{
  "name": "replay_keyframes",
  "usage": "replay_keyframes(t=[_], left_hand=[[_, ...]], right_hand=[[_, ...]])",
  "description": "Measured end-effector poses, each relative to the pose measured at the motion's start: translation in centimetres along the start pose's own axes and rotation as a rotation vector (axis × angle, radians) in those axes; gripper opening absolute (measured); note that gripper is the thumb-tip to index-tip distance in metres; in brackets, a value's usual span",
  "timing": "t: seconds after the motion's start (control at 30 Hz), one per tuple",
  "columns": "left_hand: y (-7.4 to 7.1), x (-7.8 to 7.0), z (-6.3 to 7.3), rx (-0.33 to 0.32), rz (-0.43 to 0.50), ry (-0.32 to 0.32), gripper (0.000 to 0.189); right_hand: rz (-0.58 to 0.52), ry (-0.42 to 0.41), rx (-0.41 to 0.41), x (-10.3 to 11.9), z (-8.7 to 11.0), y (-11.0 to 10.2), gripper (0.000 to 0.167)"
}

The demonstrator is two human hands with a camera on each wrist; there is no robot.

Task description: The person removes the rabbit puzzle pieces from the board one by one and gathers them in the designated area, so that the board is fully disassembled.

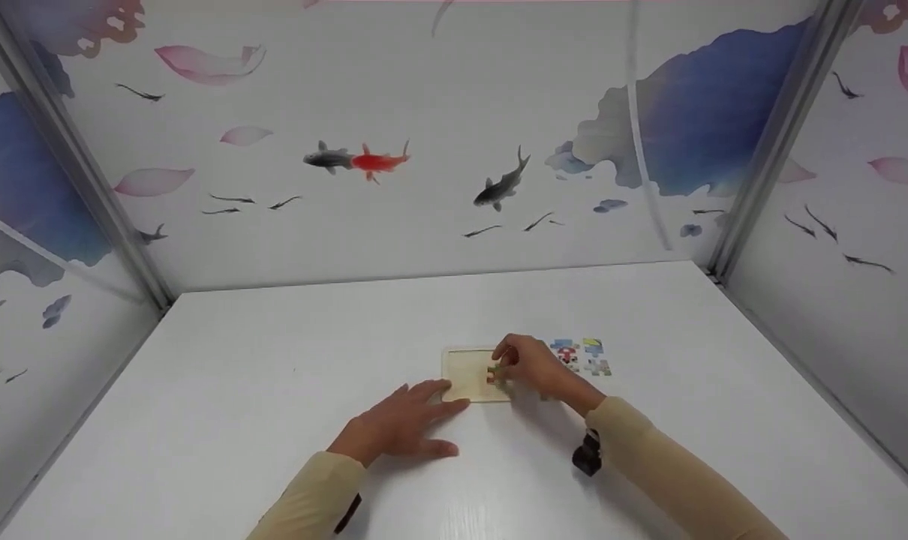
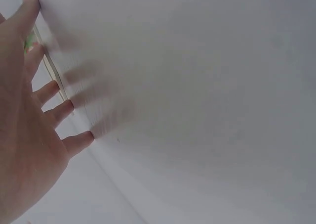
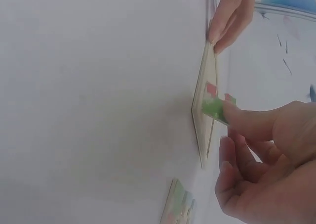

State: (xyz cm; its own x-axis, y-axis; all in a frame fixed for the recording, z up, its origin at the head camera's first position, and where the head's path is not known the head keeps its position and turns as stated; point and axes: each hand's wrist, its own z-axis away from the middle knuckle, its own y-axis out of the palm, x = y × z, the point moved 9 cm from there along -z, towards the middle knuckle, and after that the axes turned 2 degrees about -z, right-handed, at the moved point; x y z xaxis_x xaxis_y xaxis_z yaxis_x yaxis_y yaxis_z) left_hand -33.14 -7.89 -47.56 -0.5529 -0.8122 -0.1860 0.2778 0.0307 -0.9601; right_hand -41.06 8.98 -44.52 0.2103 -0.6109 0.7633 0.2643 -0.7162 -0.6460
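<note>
A shallow wooden puzzle tray (image 1: 465, 365) with a raised rim lies flat on the white table. My right hand (image 1: 535, 365) pinches a jigsaw piece (image 3: 213, 107), green with red patches, between thumb and fingers over the tray's right part. In the right wrist view the piece is tilted, and whether it touches the tray's base I cannot tell. My left hand (image 1: 403, 421) is spread palm down, its fingers extended, with fingertips at the tray's lower left corner. The left wrist view shows those straight fingers (image 2: 59, 112) along the tray's edge.
Several printed jigsaw pieces (image 1: 566, 352) lie right of the tray, some partly behind my right hand. Another group (image 1: 596, 367) sits just beyond them. White panels (image 1: 439, 240) painted with fish and petals enclose the table (image 1: 274, 360) at the back and both sides.
</note>
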Motion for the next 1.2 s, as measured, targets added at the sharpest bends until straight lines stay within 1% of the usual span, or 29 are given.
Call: replay_keyframes(t=[0.17, 0.27, 0.37, 0.5, 0.67, 0.83, 0.93, 1.03, 1.1, 1.2], left_hand=[[0.3, 0.1, 0.1, 0.014, 0.004, -0.011, 0.075], [0.3, 0.3, 0.3, 0.015, 0.002, -0.013, 0.075], [0.1, 0.4, 0.6, 0.009, -0.001, 0.001, 0.075], [0.1, 0.6, 0.9, 0.01, 0.006, 0.014, 0.076], [0.1, 0.9, 1.0, 0.014, 0.016, 0.007, 0.077], [0.3, 1.0, 1.0, 0.019, 0.011, 0.0, 0.077], [0.2, 1.0, 1.0, 0.016, 0.007, 0.005, 0.076], [0.2, 1.1, 0.9, 0.016, 0.006, 0.01, 0.076], [0.2, 1.1, 0.8, 0.02, 0.002, 0.008, 0.076], [0.2, 1.0, 0.8, 0.027, 0.008, 0.003, 0.076]], right_hand=[[-0.048, -0.074, -0.024, 0.6, 1.0, -2.5, 0.009], [-0.068, -0.116, -0.013, 0.7, 1.8, -4.3, 0.009], [-0.055, -0.153, -0.009, 0.2, 2.8, -6.2, 0.012], [-0.025, -0.146, -0.02, -1.3, 4.2, -8.5, 0.018], [-0.002, -0.103, -0.034, -4.0, 5.4, -10.5, 0.023], [0.008, -0.057, -0.007, -6.4, 6.1, -11.4, 0.026], [0.027, -0.03, 0.028, -7.3, 6.2, -11.1, 0.025], [0.07, -0.012, 0.058, -8.1, 6.0, -10.7, 0.023], [0.093, 0.002, 0.063, -8.6, 6.0, -10.4, 0.023], [0.13, 0.026, 0.036, -9.4, 6.0, -10.3, 0.024]])
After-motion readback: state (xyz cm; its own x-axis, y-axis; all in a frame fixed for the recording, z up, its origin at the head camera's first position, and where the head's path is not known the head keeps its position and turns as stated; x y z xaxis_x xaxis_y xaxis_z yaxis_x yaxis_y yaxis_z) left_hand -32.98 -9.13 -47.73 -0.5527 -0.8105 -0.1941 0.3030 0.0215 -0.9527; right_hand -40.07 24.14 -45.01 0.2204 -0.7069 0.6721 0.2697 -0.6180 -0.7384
